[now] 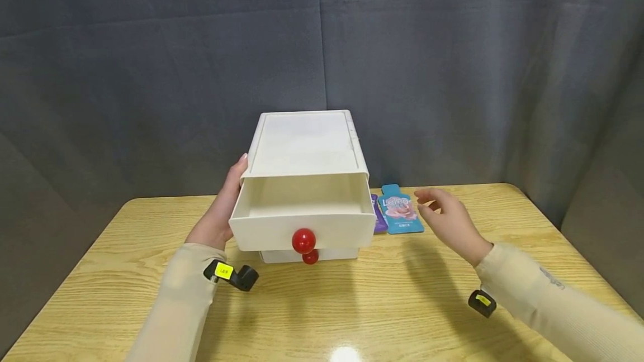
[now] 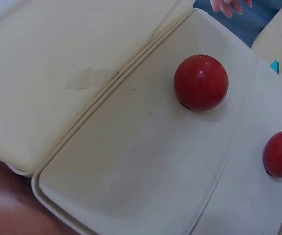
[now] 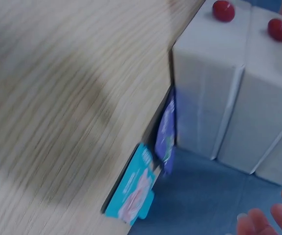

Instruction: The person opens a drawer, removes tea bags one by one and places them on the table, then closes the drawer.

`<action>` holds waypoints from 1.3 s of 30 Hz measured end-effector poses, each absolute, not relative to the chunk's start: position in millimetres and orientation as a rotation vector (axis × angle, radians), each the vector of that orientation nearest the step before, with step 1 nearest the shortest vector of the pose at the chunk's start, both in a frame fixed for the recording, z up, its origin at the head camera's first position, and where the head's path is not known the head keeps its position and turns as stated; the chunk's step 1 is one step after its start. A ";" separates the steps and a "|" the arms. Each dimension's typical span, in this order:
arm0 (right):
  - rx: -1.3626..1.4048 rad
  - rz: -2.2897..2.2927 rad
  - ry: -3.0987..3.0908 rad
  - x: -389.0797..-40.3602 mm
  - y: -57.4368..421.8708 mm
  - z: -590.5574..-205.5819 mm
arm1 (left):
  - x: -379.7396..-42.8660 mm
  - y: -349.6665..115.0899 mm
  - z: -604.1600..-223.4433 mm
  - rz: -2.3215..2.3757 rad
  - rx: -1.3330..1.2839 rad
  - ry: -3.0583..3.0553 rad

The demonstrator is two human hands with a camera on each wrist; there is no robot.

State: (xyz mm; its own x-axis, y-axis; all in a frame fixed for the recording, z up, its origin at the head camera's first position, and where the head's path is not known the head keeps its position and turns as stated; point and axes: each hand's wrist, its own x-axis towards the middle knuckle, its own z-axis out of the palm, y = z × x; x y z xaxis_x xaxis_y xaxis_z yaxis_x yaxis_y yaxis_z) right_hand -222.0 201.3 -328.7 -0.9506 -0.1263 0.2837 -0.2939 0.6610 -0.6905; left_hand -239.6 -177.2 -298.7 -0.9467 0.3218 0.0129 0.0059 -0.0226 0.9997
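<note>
A white two-drawer box (image 1: pixel 307 144) stands on the table, with a round red knob (image 1: pixel 304 241) on its upper drawer (image 1: pixel 307 227). In the head view that drawer is pulled out and its inside looks bare; in both wrist views its front sits close against the box. My left hand (image 1: pixel 219 205) lies along the box's left side, fingers stretched toward the back. To the right, my right hand (image 1: pixel 449 223) hovers with loosely bent fingers and nothing in them. Near its fingertips lies a teal pouch (image 1: pixel 401 212) with a pink flower print.
A purple packet (image 1: pixel 379 215) lies between the teal pouch and the box, partly hidden by the drawer. A second red knob (image 1: pixel 310 257) marks the lower drawer (image 2: pixel 248 196). Grey curtain (image 1: pixel 166 82) hangs behind the wooden table (image 1: pixel 322 306).
</note>
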 end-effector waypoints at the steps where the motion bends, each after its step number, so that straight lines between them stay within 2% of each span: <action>1: 0.347 1.177 -2.663 -219.4 200.2 -327.8 | -240.0 -177.3 -298.6 2.063 0.337 2.035; 39: 0.514 1.232 -2.482 -167.9 172.9 -303.6 | -242.0 -184.4 -304.1 2.070 0.364 2.052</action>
